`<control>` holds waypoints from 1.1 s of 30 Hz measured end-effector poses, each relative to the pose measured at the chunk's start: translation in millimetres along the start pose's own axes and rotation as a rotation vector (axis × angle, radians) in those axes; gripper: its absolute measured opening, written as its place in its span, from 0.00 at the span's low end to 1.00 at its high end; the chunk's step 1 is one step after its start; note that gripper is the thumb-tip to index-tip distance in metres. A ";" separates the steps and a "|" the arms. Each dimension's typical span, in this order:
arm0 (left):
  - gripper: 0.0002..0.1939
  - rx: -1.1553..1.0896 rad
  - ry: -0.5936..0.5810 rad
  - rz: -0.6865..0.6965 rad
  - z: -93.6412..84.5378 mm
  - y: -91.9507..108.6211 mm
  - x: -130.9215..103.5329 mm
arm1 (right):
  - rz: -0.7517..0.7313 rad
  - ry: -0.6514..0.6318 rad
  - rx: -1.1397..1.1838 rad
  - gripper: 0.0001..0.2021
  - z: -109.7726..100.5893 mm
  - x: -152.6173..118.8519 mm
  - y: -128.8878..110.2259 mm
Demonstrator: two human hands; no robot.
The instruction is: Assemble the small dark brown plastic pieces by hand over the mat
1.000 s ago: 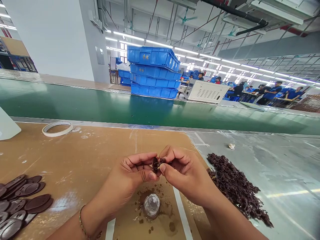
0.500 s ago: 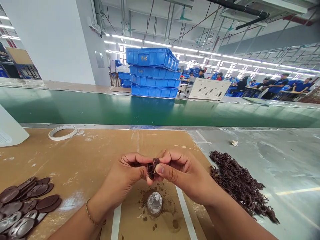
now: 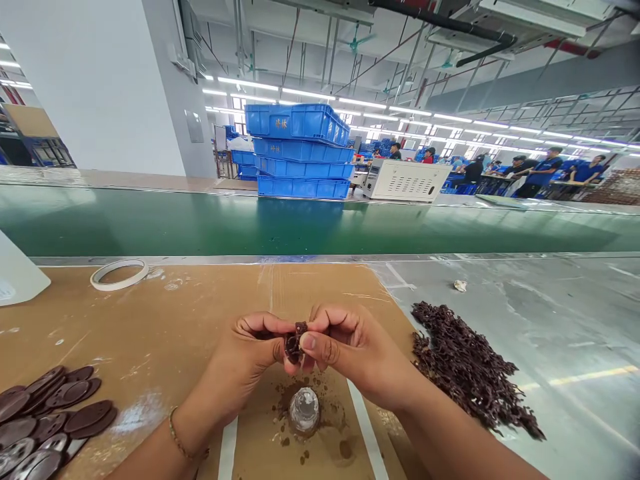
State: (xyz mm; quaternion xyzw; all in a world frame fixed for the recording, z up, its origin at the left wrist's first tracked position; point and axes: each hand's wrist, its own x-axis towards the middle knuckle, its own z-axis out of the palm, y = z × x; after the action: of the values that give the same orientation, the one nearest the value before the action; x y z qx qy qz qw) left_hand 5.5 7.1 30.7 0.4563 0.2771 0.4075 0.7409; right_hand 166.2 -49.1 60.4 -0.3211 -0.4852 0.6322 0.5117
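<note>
Between both hands is a small dark brown molded piece (image 3: 293, 348), with a ring-like opening and a narrow bit on top. My left hand (image 3: 250, 347) pinches it from the left with thumb and fingers. My right hand (image 3: 345, 343) grips its right side, the thumb pressed against the front. Fingers cover much of the piece, so its full shape is hidden. Below the hands, a small clear glass or plastic cup (image 3: 304, 408) stands on the brown board, ringed by dark wet spots. To the right lies a heap of dark brown branching pieces (image 3: 470, 367).
Flat brown oval pieces (image 3: 55, 417) are piled at lower left. A white tape roll (image 3: 119, 274) and a whitish container (image 3: 17, 273) sit behind them. Beyond the table runs a green belt (image 3: 225, 223), with stacked blue crates (image 3: 303, 167) and a pale metal box (image 3: 407, 180) past it. People are farther off.
The view has shifted slightly, so everything sits a little further left and lower. Both hands keep their pinch on the brown piece, with hardly any change in grip.
</note>
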 end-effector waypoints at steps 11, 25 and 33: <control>0.07 0.061 0.037 -0.007 -0.7 -1.0 -1.7 | -0.015 0.034 -0.096 0.17 0.9 0.0 0.1; 0.08 0.120 0.054 -0.003 -2.0 -1.5 -2.0 | -0.043 0.018 -0.164 0.17 -1.9 -1.0 0.8; 0.16 0.142 -0.007 0.038 -11.2 -7.0 1.9 | -0.097 -0.050 -0.130 0.14 -5.3 1.9 4.1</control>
State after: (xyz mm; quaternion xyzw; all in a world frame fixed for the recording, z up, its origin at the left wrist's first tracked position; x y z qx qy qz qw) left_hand 0.2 12.0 19.5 0.5141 0.2941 0.3992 0.6999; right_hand 169.1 -45.9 55.0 -0.3140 -0.5528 0.5816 0.5075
